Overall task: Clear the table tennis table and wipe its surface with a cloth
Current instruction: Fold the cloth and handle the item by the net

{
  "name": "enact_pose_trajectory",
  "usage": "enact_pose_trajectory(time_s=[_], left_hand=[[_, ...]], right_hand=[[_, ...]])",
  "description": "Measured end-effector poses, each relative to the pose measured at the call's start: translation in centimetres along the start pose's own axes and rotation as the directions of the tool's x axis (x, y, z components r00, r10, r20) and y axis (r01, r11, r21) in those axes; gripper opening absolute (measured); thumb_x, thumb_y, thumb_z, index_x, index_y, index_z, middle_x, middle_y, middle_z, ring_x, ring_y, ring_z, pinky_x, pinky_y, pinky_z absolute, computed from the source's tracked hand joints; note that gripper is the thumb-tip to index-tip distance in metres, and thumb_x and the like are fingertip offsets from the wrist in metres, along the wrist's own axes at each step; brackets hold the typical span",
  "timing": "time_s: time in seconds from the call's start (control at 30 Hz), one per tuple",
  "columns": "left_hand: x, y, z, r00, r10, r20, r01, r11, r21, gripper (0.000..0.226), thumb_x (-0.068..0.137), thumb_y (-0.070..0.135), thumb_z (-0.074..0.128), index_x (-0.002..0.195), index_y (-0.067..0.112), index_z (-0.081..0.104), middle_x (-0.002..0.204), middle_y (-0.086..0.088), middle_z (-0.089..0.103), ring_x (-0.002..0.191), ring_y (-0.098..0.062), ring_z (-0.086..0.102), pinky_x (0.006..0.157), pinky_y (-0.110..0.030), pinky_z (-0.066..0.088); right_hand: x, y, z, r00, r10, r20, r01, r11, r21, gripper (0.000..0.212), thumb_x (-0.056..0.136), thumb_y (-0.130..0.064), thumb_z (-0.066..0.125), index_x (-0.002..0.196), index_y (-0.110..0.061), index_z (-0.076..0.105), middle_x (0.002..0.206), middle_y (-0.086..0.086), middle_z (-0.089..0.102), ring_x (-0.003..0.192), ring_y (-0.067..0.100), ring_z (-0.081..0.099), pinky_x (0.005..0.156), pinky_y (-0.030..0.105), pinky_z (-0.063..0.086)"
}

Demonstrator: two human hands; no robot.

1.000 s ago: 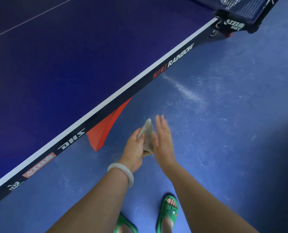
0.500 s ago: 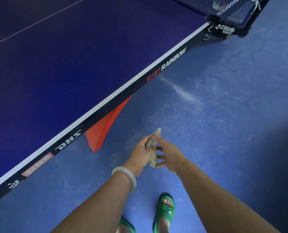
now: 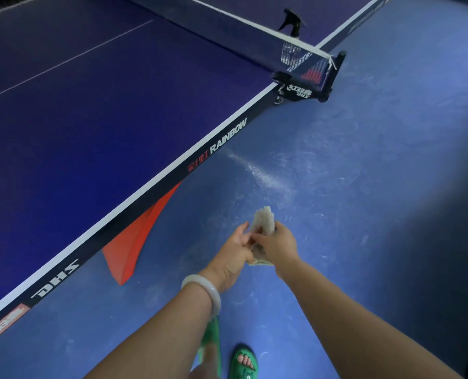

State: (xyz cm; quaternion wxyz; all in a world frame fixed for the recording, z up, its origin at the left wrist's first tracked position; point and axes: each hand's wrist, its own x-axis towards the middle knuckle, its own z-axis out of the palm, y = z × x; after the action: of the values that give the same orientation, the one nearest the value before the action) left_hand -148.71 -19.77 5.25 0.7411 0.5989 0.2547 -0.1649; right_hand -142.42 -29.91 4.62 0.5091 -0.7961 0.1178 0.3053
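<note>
Fingers (image 3: pixel 278 228) of the right hand (image 3: pixel 279 244) curl round a folded, pale cloth (image 3: pixel 264 218), pinching it so that its upper end stands clear above the knuckles, while the left hand (image 3: pixel 233 253) cups the other side with its fingers close together and the lower end peeks out beneath both. A second ago that right hand lay flat against the cloth with straight fingers; half a second ago the cloth was only a thin twist between the two hands. It is held over the blue floor (image 3: pixel 364 187), beside the long edge of the table tennis table (image 3: pixel 90 119) and apart from it. A pale bracelet (image 3: pixel 202 291) circles the left wrist, and green sandals (image 3: pixel 243 362) show below. The view has lifted since the earlier frames: the net (image 3: pixel 254 36) and its clamp (image 3: pixel 301 91) now sit well inside the frame, and a dark spray bottle (image 3: pixel 293 23) has come into sight beyond the net. A red leg (image 3: pixel 134 242) slants under the table's edge, as before.
</note>
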Motion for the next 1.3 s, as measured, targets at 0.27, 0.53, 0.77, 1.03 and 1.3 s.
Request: enact_pose_trajectory(time_s=[0.27, 0.53, 0.77, 1.03, 1.3], left_hand=[[9.7, 5.4, 4.2, 0.992, 0.118, -0.047, -0.114, 0.990, 0.082, 0.052, 0.090, -0.018, 0.046, 0.137, 0.006, 0.048, 0.126, -0.009, 0.062, 0.106, -0.021, 0.062, 0.077, -0.023, 0.054], [20.5, 11.8, 7.6, 0.981, 0.195, 0.017, -0.174, 0.830, 0.530, 0.029, 0.094, 0.004, 0.061, 0.123, 0.010, 0.062, 0.109, -0.005, 0.066, 0.100, -0.019, 0.063, 0.091, -0.024, 0.050], [27.8, 16.2, 14.5, 0.977, 0.182, 0.113, -0.197, 0.563, 0.803, 0.030, 0.096, 0.016, 0.060, 0.125, 0.010, 0.059, 0.115, -0.006, 0.064, 0.106, -0.023, 0.061, 0.090, -0.029, 0.046], [37.3, 22.0, 26.4, 0.981, 0.194, 0.012, -0.105, 0.481, 0.870, 0.026, 0.098, 0.025, 0.058, 0.120, 0.011, 0.063, 0.120, -0.007, 0.067, 0.112, -0.024, 0.060, 0.092, -0.028, 0.043], [43.7, 26.2, 31.8, 0.966, 0.191, -0.171, 0.059, 0.483, 0.874, 0.023, 0.097, 0.025, 0.055, 0.115, 0.014, 0.064, 0.118, -0.007, 0.067, 0.110, -0.025, 0.060, 0.092, -0.030, 0.045]], right_hand=[[5.1, -3.6, -8.8, 0.990, -0.084, -0.112, 0.071, 0.990, -0.118, 0.022, 0.082, 0.003, 0.057, 0.089, -0.017, 0.059, 0.075, -0.006, 0.059, 0.073, 0.017, 0.057, 0.047, 0.013, 0.035], [12.2, -8.3, -18.6, 0.982, -0.055, -0.180, 0.014, 0.975, -0.220, 0.024, 0.081, 0.002, 0.055, 0.093, -0.015, 0.066, 0.081, -0.002, 0.066, 0.071, 0.013, 0.060, 0.058, 0.023, 0.047], [18.2, -11.1, -28.5, 0.986, -0.057, -0.157, 0.016, 0.968, -0.251, 0.028, 0.082, 0.005, 0.049, 0.075, -0.021, 0.058, 0.064, -0.011, 0.058, 0.057, 0.005, 0.056, 0.039, 0.007, 0.034], [28.2, -14.5, -42.7, 0.987, -0.156, -0.045, 0.130, 0.924, -0.359, 0.034, 0.083, 0.002, 0.046, 0.065, -0.023, 0.060, 0.057, -0.011, 0.060, 0.045, -0.002, 0.054, 0.038, 0.011, 0.037], [38.0, -19.1, -50.7, 0.980, -0.169, 0.110, 0.201, 0.811, -0.550, 0.024, 0.080, -0.008, 0.053, 0.062, -0.024, 0.058, 0.065, -0.005, 0.063, 0.064, 0.016, 0.061, 0.054, 0.024, 0.045]])
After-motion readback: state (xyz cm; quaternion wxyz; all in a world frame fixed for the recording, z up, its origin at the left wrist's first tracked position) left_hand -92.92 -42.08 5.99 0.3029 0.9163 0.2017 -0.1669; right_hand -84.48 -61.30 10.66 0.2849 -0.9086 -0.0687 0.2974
